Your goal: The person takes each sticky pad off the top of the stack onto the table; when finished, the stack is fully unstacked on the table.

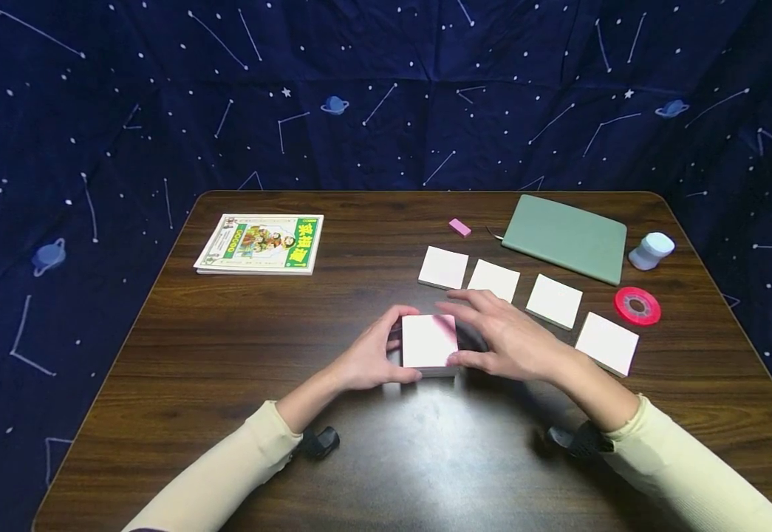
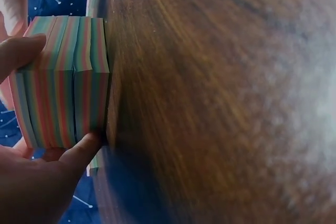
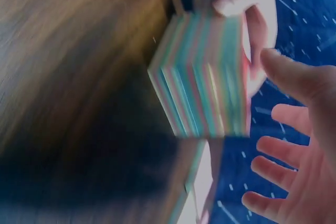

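Note:
A stack of square sticky-note pads [image 1: 429, 343] stands on the table in front of me, white-topped in the head view. Its sides show pink, green and yellow stripes in both wrist views. My left hand [image 1: 374, 357] grips the stack from the left, thumb at the near side and fingers round the far side. Over on the right, my right hand [image 1: 508, 334] has its fingers spread and relaxed, thumb tip close to the stack's near right corner. In the right wrist view its fingers [image 3: 281, 150] hold nothing.
Beyond my right hand lie several single sticky-note pads [image 1: 554, 301] in a curved row. Behind them are a pink eraser [image 1: 460, 227], a green notebook-like slab [image 1: 568, 238], a white cup-shaped object [image 1: 651, 250] and a red tape roll [image 1: 637, 305]. Booklets [image 1: 259, 244] lie far left.

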`<state>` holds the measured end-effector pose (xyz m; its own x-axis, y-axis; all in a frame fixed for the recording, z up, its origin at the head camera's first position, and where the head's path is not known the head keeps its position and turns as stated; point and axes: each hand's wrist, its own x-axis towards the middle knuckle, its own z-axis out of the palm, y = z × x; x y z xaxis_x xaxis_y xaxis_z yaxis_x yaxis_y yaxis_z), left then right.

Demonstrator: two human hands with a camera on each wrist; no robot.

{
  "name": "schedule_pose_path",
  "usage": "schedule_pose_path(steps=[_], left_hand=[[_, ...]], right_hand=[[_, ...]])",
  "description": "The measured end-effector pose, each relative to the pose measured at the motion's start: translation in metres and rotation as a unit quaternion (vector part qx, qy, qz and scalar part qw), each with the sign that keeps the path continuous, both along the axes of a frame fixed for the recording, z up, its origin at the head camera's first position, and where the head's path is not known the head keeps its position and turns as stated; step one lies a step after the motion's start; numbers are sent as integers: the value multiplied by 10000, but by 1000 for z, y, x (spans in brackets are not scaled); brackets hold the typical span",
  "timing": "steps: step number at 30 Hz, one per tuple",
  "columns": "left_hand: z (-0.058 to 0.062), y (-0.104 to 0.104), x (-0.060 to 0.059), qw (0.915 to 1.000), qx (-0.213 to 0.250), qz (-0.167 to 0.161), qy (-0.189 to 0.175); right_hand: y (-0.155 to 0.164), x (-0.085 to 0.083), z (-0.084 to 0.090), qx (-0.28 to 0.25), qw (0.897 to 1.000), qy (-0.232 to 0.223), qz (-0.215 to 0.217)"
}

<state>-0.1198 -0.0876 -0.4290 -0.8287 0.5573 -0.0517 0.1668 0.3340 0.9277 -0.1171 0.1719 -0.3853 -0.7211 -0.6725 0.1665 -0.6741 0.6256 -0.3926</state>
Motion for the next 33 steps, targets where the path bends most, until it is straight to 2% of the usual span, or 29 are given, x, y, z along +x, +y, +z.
schedule_pose_path(steps=[3, 12, 18, 26, 33], left_hand=[[1, 1, 1, 10000, -37, 34, -29], [-1, 0, 2, 9999, -59, 95, -10], [-2, 0, 1, 9999, -69, 75, 56], [-1, 0, 2, 9999, -27, 104, 2], [1, 0, 3, 9997, -203, 140, -29]], right_hand=[[-17, -4, -5, -14, 9996, -82, 272], [-43, -5, -9, 114, 9984, -146, 543], [-48, -2, -10, 335, 9983, 54, 465], [-40, 2, -6, 510, 9979, 204, 337], [-9, 7, -1, 245, 9997, 74, -32]])
